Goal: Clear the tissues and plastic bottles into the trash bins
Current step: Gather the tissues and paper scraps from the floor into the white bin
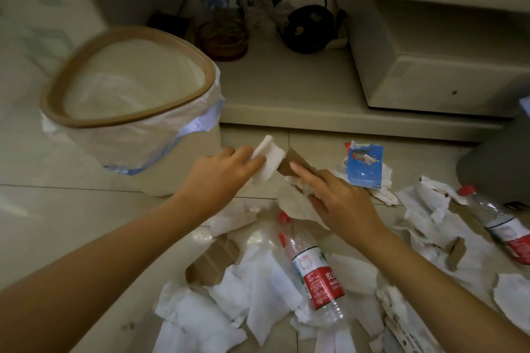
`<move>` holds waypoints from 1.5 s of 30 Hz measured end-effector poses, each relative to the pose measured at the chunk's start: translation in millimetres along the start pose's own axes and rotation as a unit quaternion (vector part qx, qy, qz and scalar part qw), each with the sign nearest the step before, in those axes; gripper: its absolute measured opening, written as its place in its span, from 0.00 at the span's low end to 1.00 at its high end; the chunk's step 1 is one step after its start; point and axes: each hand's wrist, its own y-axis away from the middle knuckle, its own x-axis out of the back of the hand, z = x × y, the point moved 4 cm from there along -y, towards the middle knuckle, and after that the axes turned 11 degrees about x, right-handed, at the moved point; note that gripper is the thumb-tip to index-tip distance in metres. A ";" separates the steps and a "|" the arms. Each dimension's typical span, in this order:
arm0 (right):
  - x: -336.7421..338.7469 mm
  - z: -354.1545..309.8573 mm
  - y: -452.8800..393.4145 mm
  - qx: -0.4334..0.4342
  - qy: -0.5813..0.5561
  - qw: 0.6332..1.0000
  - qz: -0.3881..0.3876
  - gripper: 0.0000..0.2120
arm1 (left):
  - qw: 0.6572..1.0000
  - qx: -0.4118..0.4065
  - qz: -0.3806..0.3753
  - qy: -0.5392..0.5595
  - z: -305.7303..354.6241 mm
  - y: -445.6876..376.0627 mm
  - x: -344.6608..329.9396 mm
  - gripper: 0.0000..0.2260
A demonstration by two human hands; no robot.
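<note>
Head view: crouched over a littered floor (71, 195), my left hand (220, 172) pinches a folded white tissue (268, 162) just right of the lined trash bin (129, 112), while my right hand (341, 200) curls its grip round a crumpled wad of tissue and brown paper (298, 165), forefinger stretched along it. More tissues (218, 304) lie heaped below my wrists, with 1 red-labelled plastic bottle (314, 275) among them and a 2nd bottle (502, 226) well apart at the right edge. The risk, as I judge it: the loose wad could shed scraps short of the bin, since the bin's mouth sits up and to the left of both hands; a low swing could also catch its rim. Room is open over bare tiles to the left; ahead, the low shelf (286, 89) edge stands close, and a dark grey object (499, 163) crowds the right
</note>
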 end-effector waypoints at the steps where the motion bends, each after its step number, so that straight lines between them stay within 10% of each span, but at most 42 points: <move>1: 6.2 -3.9 -7.0 0.001 -0.005 1.000 0.011 0.42 | 1.000 0.000 0.016 -0.007 -2.8 3.0 12.2 0.26; 12: 74.5 -49.4 -99.7 0.049 -0.021 0.991 0.122 0.41 | 0.977 0.052 0.202 -0.054 -55.7 15.8 122.0 0.19; 27: 62.6 -111.0 -256.2 0.219 0.184 0.933 0.217 0.24 | 0.934 0.267 0.236 0.031 -191.8 -4.0 113.8 0.15; 35: 4.9 -113.2 -306.6 0.148 0.150 0.978 -0.007 0.43 | 0.948 0.290 0.117 0.055 -218.2 -12.9 77.8 0.19; 45: -11.8 -99.4 -305.6 0.097 0.006 0.971 -0.218 0.23 | 0.951 0.305 0.041 -0.033 -214.0 -13.0 77.8 0.16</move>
